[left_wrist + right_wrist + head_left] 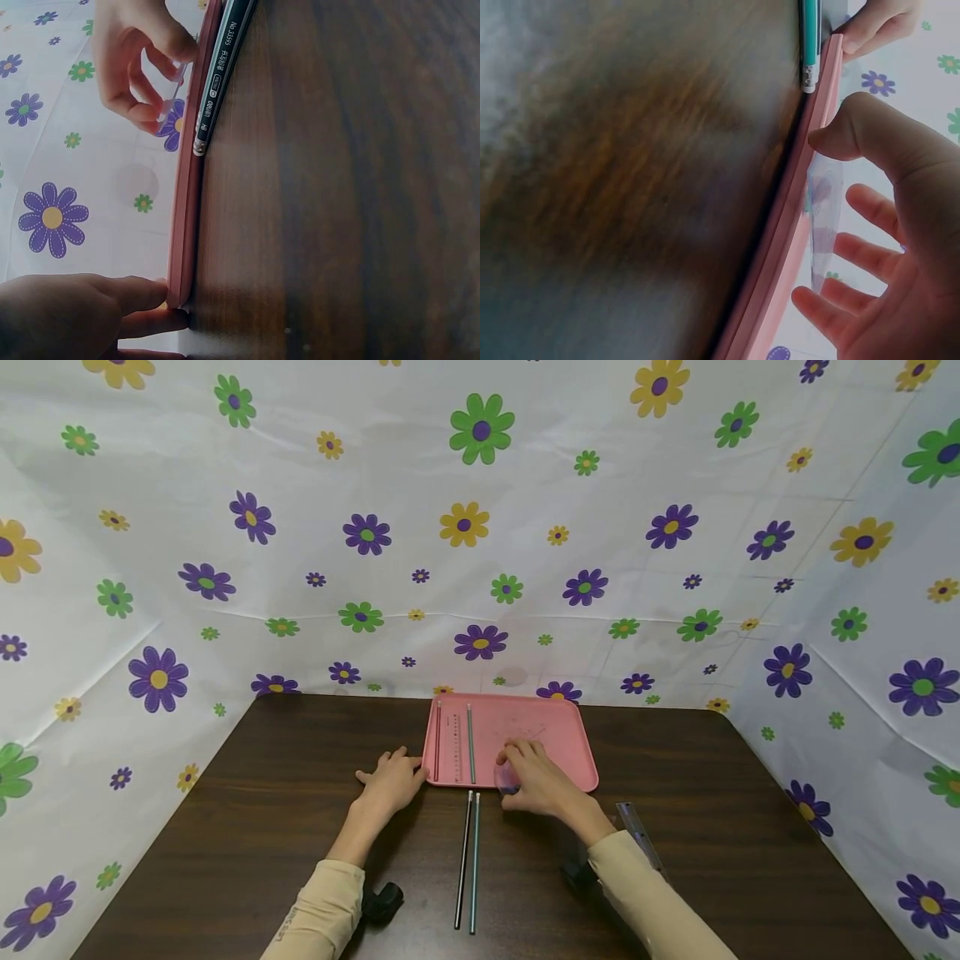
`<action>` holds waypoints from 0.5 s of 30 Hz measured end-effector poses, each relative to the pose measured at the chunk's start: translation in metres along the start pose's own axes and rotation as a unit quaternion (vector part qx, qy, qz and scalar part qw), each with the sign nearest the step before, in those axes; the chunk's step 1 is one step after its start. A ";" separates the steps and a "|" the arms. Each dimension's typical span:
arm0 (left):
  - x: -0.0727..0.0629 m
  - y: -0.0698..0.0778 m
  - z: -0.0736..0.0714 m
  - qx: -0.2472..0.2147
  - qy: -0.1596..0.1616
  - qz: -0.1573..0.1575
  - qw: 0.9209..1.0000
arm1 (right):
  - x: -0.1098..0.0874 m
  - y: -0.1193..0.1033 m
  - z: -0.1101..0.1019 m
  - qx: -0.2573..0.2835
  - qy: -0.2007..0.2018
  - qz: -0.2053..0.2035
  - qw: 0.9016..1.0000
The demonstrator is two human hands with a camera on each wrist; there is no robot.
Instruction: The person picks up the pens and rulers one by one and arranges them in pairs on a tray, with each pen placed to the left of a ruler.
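A pink tray (551, 743) lies at the table's far edge. My right hand (536, 781) bends over its front edge, fingers and thumb around a clear plastic piece (506, 778) with a rounded edge. That clear piece (825, 217) stands tilted between thumb and fingers in the right wrist view, thumb tip right at the tray rim. With fingers fairly straight and spread, my left hand (393, 783) touches the tray's front left corner. Inside the tray, a red pencil (438, 743), a clear ruler (457, 747) and a green pencil (471, 743) lie side by side.
In front of the tray, a black pencil (463, 860) and a teal pencil (476, 864) lie lengthwise on the dark wooden table (262, 843). A dark ruler (637, 835) lies beside my right forearm, partly hidden by the sleeve. A flowered cloth (420, 660) hangs behind.
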State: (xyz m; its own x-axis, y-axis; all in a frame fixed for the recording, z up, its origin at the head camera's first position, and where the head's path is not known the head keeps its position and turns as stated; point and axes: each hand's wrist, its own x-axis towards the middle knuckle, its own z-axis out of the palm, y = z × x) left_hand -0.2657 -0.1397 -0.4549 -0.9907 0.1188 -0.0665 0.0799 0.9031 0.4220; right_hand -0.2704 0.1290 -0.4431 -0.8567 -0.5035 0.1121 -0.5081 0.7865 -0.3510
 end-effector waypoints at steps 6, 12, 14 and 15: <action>0.000 0.000 -0.001 0.001 0.002 -0.002 1.000 | 0.010 0.000 0.002 -0.003 0.001 0.001 1.000; 0.000 0.001 0.000 0.005 0.005 -0.002 1.000 | 0.018 0.003 0.003 0.013 -0.009 0.002 1.000; 0.000 0.001 0.000 0.006 0.004 -0.002 1.000 | 0.021 0.006 0.004 0.018 -0.013 0.007 1.000; 0.000 0.002 0.000 0.006 0.003 -0.003 1.000 | 0.022 0.007 0.004 0.020 -0.016 0.010 1.000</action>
State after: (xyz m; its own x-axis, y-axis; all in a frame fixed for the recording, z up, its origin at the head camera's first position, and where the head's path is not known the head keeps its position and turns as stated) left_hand -0.2655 -0.1385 -0.4540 -0.9918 0.1114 -0.0626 0.0761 0.9084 0.4110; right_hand -0.2920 0.1217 -0.4469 -0.8631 -0.4994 0.0750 -0.4864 0.7822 -0.3893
